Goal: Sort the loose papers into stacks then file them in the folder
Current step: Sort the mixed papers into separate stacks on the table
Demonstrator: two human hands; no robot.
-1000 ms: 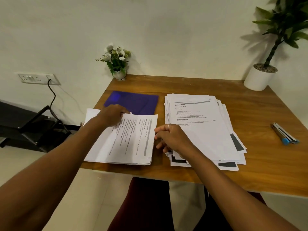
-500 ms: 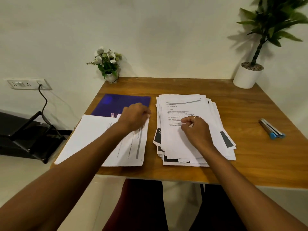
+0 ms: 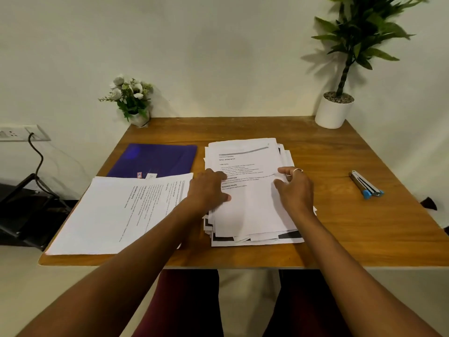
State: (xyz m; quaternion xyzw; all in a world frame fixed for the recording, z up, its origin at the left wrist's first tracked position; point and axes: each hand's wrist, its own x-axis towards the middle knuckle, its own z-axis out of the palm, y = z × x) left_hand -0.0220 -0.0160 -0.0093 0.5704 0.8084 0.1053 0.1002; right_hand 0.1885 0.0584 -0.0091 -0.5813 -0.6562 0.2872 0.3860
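Two bare arms are reaching in from the bottom of the frame over the table (image 3: 364, 239); the left hand (image 3: 209, 190) is lying flat, fingers spread, on the left edge of the messy paper pile (image 3: 245, 207) at centre; the right hand (image 3: 295, 188) is pinching the right edge of its top sheet (image 3: 245, 166); a neater stack (image 3: 116, 212) is sitting lower left; the blue folder (image 3: 158, 159) is lying closed behind it; pens (image 3: 366, 187) are resting at right.
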